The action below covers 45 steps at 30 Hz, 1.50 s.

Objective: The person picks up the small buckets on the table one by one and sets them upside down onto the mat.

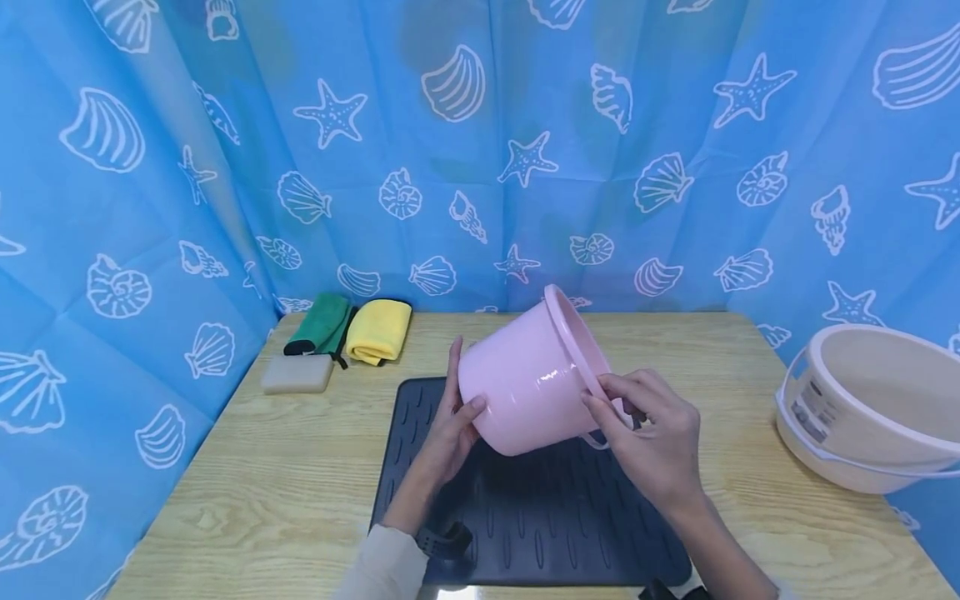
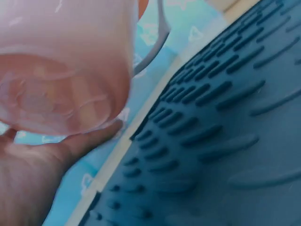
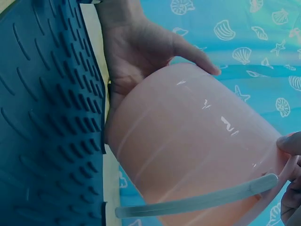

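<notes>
A pink bucket (image 1: 517, 379) is held up tilted above the black ridged mat (image 1: 540, 533), its mouth facing right and its bottom toward the left. My left hand (image 1: 447, 437) holds it at the bottom end, thumb on the near side and fingers behind. With thumb and fingers, my right hand (image 1: 660, 433) pinches the rim at the mouth. A pale bail handle (image 3: 197, 201) hangs loose from the bucket in the right wrist view. The bucket's bottom (image 2: 56, 101) shows in the left wrist view; its inside is mostly hidden.
At the table's back left lie a folded green cloth (image 1: 322, 325), a folded yellow cloth (image 1: 378, 331) and a pale sponge-like block (image 1: 297, 374). A larger beige bucket (image 1: 847, 433) stands at the right edge. A blue shell-patterned curtain (image 1: 480, 167) hangs behind the wooden table (image 1: 247, 483).
</notes>
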{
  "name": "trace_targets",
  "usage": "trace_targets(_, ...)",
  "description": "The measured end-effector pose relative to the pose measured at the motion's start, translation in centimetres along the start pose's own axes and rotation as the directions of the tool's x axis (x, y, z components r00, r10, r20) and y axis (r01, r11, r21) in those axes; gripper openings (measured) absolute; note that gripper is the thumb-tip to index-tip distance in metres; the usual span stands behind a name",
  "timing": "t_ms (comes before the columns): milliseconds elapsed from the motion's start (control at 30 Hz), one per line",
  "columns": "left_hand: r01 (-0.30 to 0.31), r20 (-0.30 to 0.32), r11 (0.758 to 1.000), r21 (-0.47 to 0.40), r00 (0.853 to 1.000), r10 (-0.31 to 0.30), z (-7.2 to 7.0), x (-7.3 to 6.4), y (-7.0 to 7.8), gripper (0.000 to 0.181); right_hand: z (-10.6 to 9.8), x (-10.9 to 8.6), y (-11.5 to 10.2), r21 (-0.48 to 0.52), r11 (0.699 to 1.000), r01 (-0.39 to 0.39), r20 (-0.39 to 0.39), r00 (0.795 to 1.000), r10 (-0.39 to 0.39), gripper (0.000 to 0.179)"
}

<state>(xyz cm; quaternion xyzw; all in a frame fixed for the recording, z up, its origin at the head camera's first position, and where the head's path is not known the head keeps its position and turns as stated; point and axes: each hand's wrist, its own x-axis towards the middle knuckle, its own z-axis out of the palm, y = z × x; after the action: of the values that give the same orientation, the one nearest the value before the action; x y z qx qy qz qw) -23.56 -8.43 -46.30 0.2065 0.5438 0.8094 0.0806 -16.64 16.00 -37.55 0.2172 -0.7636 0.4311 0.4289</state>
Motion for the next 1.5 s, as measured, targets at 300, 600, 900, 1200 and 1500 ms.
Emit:
trace_targets(300,-0.058,0.0,0.989,-0.137,0.998,0.058,0.2,0.2,-0.7,0.08,0.8,-0.2,-0.3,0.038,0.998,-0.053,0.023,0.998,0.052,0.03)
trace_targets(600,-0.079,-0.095,0.994,-0.071,0.993,0.072,-0.9,-0.2,0.1,0.08,0.6,0.6,-0.9,-0.02,1.0,-0.022,0.187,0.982,0.026,0.035)
trace_targets(900,-0.081,-0.162,0.996,0.026,0.983,0.084,-2.2,-1.7,3.1,0.084,-1.5,1.6,-1.4,-0.085,0.993,0.077,0.359,0.932,-0.041,0.037)
trace_targets(1200,-0.065,-0.168,0.993,0.098,0.983,0.081,-4.4,-3.4,5.6,0.082,-3.6,0.3,-0.5,-0.183,0.969,0.163,0.417,0.906,-0.073,0.03)
trace_targets(1500,-0.067,-0.189,0.993,0.102,0.978,0.086,-6.1,-5.6,7.4,0.08,-5.1,-1.0,0.9,-0.188,0.95,0.249,0.461,0.876,-0.139,0.029)
